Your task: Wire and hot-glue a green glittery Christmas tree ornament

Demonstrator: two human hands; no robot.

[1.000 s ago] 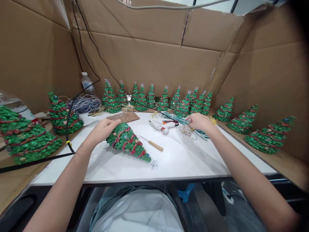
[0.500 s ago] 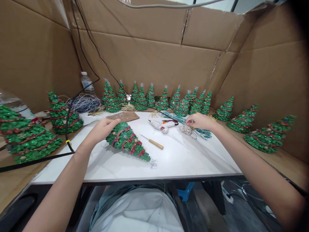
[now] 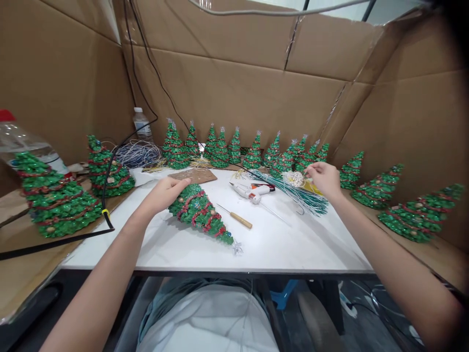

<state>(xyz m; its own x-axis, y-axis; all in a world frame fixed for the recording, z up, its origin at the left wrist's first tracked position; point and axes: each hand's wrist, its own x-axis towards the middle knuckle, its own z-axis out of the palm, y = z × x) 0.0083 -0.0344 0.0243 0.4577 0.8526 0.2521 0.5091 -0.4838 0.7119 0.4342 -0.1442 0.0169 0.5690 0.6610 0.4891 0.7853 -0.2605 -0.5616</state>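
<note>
Cardboard walls box in the white bench [image 3: 286,239] in front of you, and a row of small green glitter trees [image 3: 238,149] stands along its far edge. Your left hand [image 3: 164,193] lies palm down with the fingers curled over the wide base of a green tree [image 3: 200,213] wound with red garland. That tree lies on its side in the middle of the bench, with its silver star tip pointing toward you and to the right. Your right hand [image 3: 324,178] is closed in a pinch on a silvery ornament cluster [image 3: 295,178], held just above the far right part of the bench. Under it a bundle of green wires [image 3: 296,195] fans across the surface. Between your hands lie a white glue gun [image 3: 252,191] and a wooden-handled awl [image 3: 238,220], near each other but apart. A brown cardboard piece [image 3: 193,175] lies just behind the left hand. Further left, a black cable [image 3: 106,195] runs down past a coil of pale wire [image 3: 137,154] and a water bottle [image 3: 142,124].
</note>
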